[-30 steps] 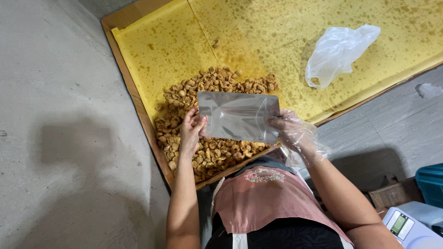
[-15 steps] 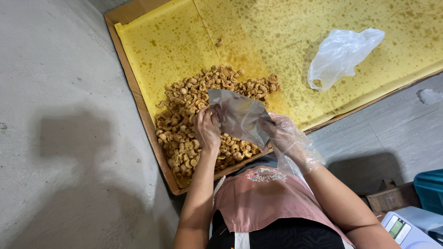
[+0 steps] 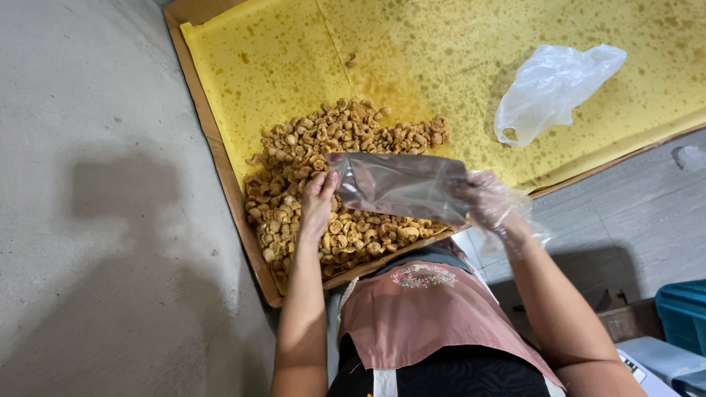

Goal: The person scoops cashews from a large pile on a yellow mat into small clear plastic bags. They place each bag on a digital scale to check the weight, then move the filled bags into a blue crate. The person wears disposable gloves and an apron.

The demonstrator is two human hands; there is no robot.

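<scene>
A clear, shiny pouch [image 3: 401, 187] is held flat over a pile of small brown fried snack pieces [image 3: 309, 169]. My bare left hand [image 3: 318, 202] grips the pouch's left edge, just above the pile. My right hand [image 3: 489, 202], inside a thin plastic glove, holds the pouch's right edge. The snacks lie on oil-stained yellow paper [image 3: 294, 59] lining a wooden tray [image 3: 220, 176]. I cannot tell whether anything is inside the pouch.
A crumpled clear plastic bag [image 3: 548, 92] lies on the yellow paper at the right. Grey concrete floor [image 3: 88, 184] is on the left, tiles at the right. A teal crate [image 3: 684, 312] and a white device [image 3: 662, 364] sit at the lower right. A pink apron [image 3: 426, 316] is below.
The pouch was bunched between both hands half a second ago; now it is spread out flat again, my hands farther apart at its two ends.
</scene>
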